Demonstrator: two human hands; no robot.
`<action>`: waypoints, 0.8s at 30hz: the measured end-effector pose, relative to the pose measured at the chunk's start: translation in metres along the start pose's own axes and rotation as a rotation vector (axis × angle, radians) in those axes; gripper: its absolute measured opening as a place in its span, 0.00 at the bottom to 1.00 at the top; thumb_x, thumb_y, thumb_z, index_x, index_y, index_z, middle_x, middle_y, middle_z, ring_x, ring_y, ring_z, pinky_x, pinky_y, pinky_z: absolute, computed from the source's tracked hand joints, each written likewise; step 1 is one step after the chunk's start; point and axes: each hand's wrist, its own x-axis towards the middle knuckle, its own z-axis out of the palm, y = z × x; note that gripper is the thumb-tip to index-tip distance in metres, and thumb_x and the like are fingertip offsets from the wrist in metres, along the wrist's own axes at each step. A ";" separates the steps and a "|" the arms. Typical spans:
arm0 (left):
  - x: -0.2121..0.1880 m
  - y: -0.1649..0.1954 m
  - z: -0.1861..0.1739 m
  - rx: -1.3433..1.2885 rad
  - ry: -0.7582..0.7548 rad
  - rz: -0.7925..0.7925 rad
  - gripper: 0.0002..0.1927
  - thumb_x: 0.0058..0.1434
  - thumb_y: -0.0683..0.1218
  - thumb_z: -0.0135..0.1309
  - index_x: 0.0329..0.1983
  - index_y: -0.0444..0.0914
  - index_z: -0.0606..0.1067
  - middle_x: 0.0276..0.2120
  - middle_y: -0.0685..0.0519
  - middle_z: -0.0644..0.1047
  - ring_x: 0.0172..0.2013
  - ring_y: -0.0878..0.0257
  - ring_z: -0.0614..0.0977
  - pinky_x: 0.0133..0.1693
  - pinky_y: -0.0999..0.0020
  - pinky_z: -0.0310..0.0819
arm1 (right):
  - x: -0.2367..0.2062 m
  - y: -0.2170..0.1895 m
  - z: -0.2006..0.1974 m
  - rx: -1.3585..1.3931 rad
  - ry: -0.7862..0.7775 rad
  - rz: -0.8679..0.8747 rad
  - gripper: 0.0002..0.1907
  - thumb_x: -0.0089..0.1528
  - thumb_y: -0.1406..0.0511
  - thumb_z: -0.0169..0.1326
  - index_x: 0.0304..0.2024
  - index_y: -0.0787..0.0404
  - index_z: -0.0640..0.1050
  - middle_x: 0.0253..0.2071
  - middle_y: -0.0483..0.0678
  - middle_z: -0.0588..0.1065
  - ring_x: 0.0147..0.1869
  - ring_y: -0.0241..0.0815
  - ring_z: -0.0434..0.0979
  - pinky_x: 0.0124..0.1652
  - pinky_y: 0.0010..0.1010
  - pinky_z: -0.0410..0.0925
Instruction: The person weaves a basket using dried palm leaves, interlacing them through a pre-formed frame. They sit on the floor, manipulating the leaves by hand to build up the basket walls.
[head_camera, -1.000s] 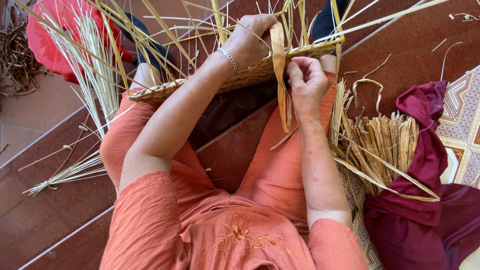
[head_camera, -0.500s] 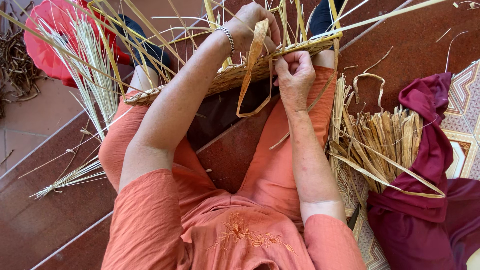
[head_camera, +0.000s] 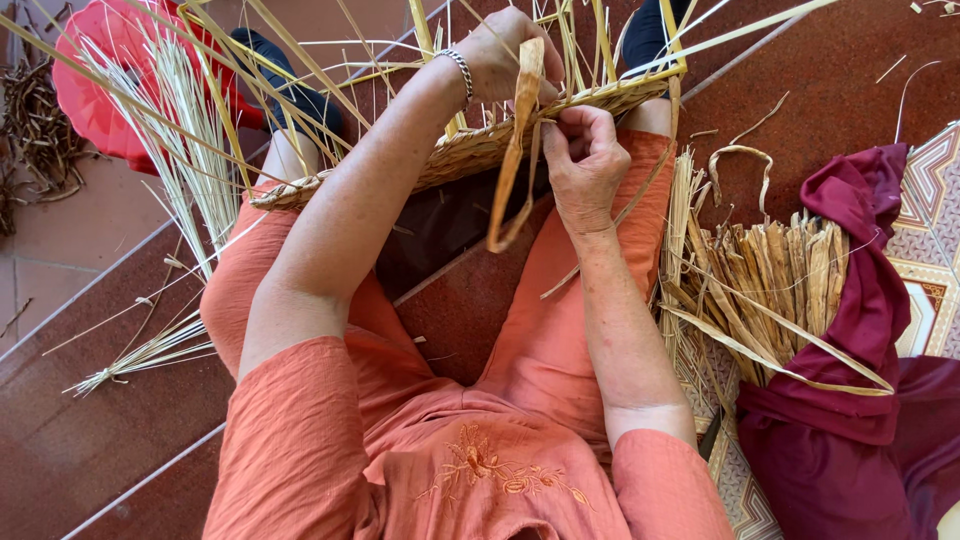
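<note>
Reddish-brown tiled steps (head_camera: 120, 430) run diagonally under a seated person in orange clothes, seen from above; a patterned mat (head_camera: 935, 220) shows at the right edge. No packages, labels or signs visible. Far left, a red plastic stool (head_camera: 95, 90) with a dark pile of dried fibre (head_camera: 30, 140) beside it on paler floor. Right of the knees, a bundle of dried flat leaf strips (head_camera: 770, 280) lies on a maroon cloth (head_camera: 860, 330) that wraps round its right and near sides. Loose pale straw stalks (head_camera: 190, 170) fan out on the left, some lying on the step. Half-woven straw basket (head_camera: 480, 145) sits across the lap at the far side, its rim tilted, many unwoven yellow spokes sticking up and outward. Left hand (head_camera: 495, 55), bracelet on the wrist, is curled over the far rim of the basket, fingers closed round the top of a broad tan leaf strip (head_camera: 515, 150). Strip hangs down from that hand in a loop in front of the basket, ending over the dark gap between the thighs. Right hand (head_camera: 580, 160) is just right of the strip at the rim, fingers bent and bunched, fingertips pinching at the weave edge next to the strip; exact contact with the strip hard to tell. Hands close together, not touching.
</note>
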 end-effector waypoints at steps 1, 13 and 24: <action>-0.001 -0.001 0.000 0.075 0.028 0.074 0.12 0.47 0.43 0.74 0.35 0.40 0.84 0.32 0.53 0.84 0.31 0.67 0.83 0.35 0.72 0.81 | 0.000 0.000 -0.001 -0.038 -0.001 -0.029 0.09 0.64 0.71 0.64 0.44 0.67 0.77 0.34 0.46 0.80 0.29 0.29 0.73 0.31 0.25 0.70; -0.006 0.002 0.006 -0.110 0.087 -0.026 0.08 0.53 0.44 0.69 0.31 0.40 0.80 0.26 0.54 0.84 0.23 0.70 0.85 0.26 0.73 0.81 | -0.001 0.006 -0.024 -0.344 -0.065 -0.244 0.04 0.65 0.71 0.63 0.39 0.64 0.79 0.30 0.45 0.80 0.28 0.35 0.80 0.30 0.28 0.72; -0.005 -0.008 0.008 -0.086 0.078 0.029 0.07 0.61 0.47 0.63 0.36 0.39 0.83 0.28 0.53 0.83 0.25 0.68 0.85 0.30 0.72 0.81 | 0.006 0.015 -0.018 -0.248 -0.120 -0.121 0.02 0.62 0.71 0.58 0.34 0.63 0.78 0.29 0.47 0.79 0.27 0.35 0.77 0.29 0.27 0.71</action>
